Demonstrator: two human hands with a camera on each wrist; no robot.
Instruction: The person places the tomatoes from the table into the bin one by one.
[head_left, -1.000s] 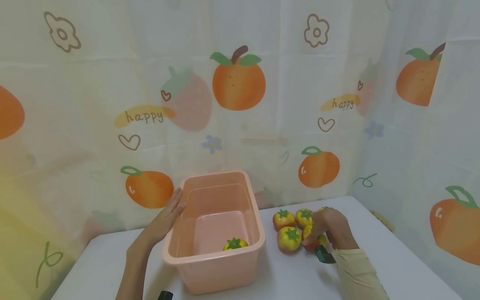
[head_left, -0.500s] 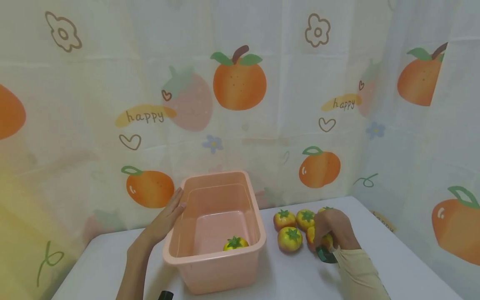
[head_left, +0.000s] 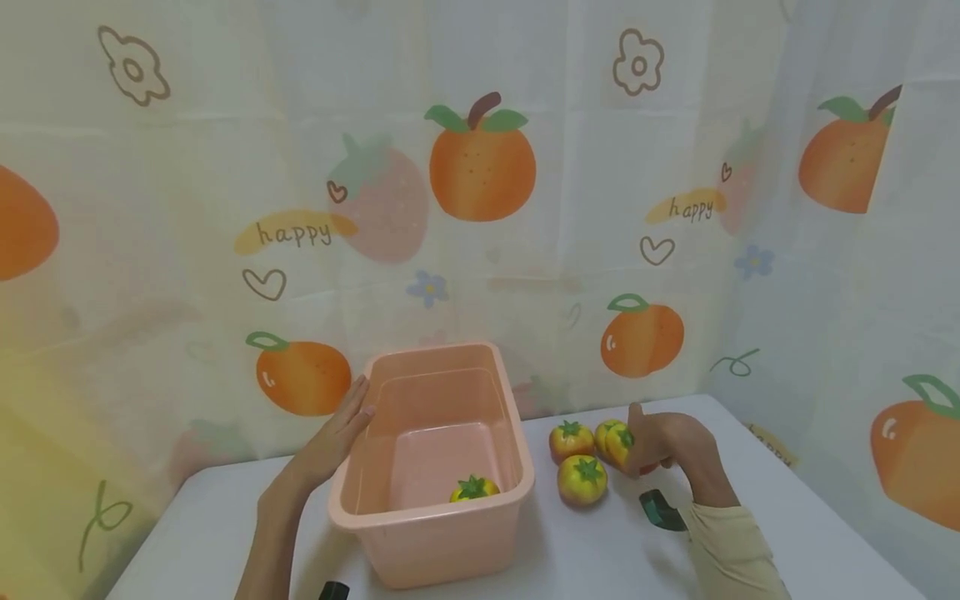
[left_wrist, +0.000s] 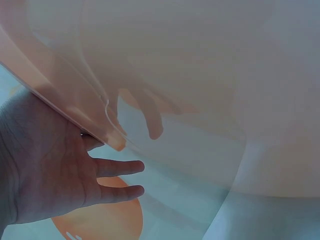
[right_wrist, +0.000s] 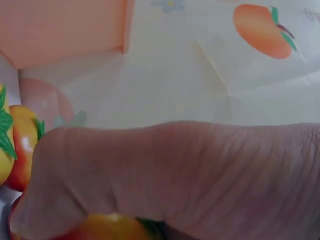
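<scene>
My left hand [head_left: 333,442] rests along the left rim of a pink plastic basin [head_left: 435,550], fingers mostly straight; the left wrist view shows the hand [left_wrist: 55,160] against the basin wall. A yellow-red tomato with a green star-shaped top [head_left: 474,487] lies inside the basin at the near end. To the basin's right, my right hand [head_left: 671,442] grips another tomato [head_left: 621,448], tilted and partly covered by the fingers. In the right wrist view the curled thumb [right_wrist: 60,185] lies over a tomato [right_wrist: 112,227]. The other fingertips are hidden.
Two tomatoes [head_left: 582,481] [head_left: 571,442] stand close by the right hand, with another partly hidden behind the gripped one. A white table [head_left: 570,558] carries everything. A fruit-printed curtain [head_left: 555,317] hangs behind it. A dark green object [head_left: 662,510] shows at the right wrist.
The near-right tomato has been lifted and tilted back-left in my right hand, which has risen and turned slightly. The far-right tomato is now hidden. The left hand stays at the rim.
</scene>
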